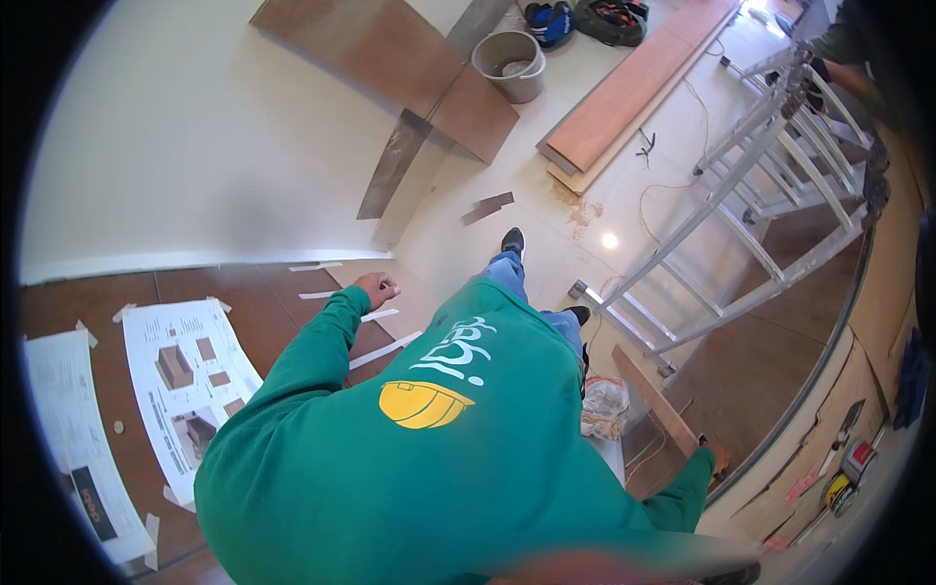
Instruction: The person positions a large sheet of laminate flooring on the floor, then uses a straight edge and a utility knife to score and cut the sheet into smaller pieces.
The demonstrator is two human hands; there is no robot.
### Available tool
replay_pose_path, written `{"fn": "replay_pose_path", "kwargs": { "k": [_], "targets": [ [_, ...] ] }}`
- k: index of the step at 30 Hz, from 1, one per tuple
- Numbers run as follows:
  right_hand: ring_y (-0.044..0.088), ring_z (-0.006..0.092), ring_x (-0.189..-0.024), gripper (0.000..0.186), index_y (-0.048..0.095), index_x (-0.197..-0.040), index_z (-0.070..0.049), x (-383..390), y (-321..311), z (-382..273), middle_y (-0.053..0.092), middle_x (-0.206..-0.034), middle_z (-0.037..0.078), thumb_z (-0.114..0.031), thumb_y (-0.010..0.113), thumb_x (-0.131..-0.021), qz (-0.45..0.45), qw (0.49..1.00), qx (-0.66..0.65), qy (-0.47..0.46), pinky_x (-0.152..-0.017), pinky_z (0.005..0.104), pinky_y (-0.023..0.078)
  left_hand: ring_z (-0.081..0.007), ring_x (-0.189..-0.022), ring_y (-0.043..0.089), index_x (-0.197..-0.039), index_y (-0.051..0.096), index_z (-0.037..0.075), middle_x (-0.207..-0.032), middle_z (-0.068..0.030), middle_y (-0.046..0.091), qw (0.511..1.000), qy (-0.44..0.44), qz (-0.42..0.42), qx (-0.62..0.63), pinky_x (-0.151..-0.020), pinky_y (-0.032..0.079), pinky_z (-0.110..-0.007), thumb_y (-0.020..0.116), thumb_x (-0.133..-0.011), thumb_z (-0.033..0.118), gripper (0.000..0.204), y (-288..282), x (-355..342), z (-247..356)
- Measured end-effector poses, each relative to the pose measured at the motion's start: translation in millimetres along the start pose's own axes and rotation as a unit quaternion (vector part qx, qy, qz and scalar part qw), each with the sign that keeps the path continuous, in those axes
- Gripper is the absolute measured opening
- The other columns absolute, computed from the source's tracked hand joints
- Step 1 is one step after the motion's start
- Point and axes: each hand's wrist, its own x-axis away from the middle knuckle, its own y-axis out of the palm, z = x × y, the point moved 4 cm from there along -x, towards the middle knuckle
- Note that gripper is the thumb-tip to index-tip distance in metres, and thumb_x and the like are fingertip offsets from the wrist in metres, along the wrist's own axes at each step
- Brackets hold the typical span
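Observation:
My left hand (380,290) is curled above a brown surface (283,288) with pale tape strips beside a cream panel; what it holds, if anything, is unclear. Two printed sheets (190,390) are taped left of my green-sleeved arm. My right hand (717,458) is low at the right, fingers curled round something dark I cannot make out, near the end of a narrow wooden board (643,385) and the pale edge of a counter. A tape measure (837,492) and other tools lie nearby on cardboard. My green sweatshirt fills the lower middle, with my legs and shoes beyond it.
An aluminium ladder (721,244) stands at right, another person (858,68) behind it. Long wooden planks (624,97) lie on the tiles. Brown boards (390,58) lean on the white wall near a grey bucket (507,83), bags (609,19) and loose cords.

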Motion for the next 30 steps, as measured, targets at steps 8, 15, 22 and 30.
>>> {"fn": "replay_pose_path", "kwargs": {
  "k": [8,15,22,30],
  "targets": [
    [0.055,0.0295,-0.131,0.025,0.076,-0.117,-0.015,18,-16,5,0.071,-0.126,0.007,-0.022,0.061,-0.099,0.029,0.999,-0.023,-0.022,-0.103,0.0426,0.047,-0.0255,-0.089,0.069,-0.11,0.073,0.005,-0.096,-0.0142,0.074,0.997,-0.042,0.013,0.056,-0.083,0.056,-0.039,0.073,-0.09,0.042,0.042,9,1,-7],
    [0.067,0.0347,-0.114,0.022,0.078,-0.107,-0.011,45,-70,-33,0.073,-0.116,0.016,-0.026,0.068,-0.094,0.071,0.99,-0.12,-0.019,-0.095,0.0479,0.053,-0.0329,-0.09,0.07,-0.111,0.073,0.004,-0.108,-0.0216,0.07,0.994,-0.005,0.105,0.004,-0.085,0.057,-0.043,0.084,-0.081,0.028,0.04,4,-11,1],
    [0.074,0.0402,-0.09,0.051,0.075,-0.099,0.003,70,-125,-144,0.075,-0.096,0.025,-0.045,0.081,-0.08,0.098,0.949,-0.287,-0.087,-0.082,0.0485,0.058,-0.0328,-0.09,0.064,-0.105,0.071,0.008,-0.108,-0.0211,0.06,0.988,0.036,0.12,0.095,-0.087,0.055,-0.043,0.08,-0.083,0.028,0.032,-14,-77,32],
    [0.073,0.0287,-0.062,0.058,0.07,-0.093,0.012,178,-175,-323,0.073,-0.08,0.023,-0.046,0.069,-0.09,-0.15,0.879,-0.423,-0.162,-0.064,0.0437,0.06,-0.0308,-0.085,0.066,-0.107,0.072,0.009,-0.107,-0.0192,0.062,0.971,0.038,0.227,0.069,-0.085,0.055,-0.043,0.08,-0.083,0.033,0.035,-107,-222,-1]
  ]
}}
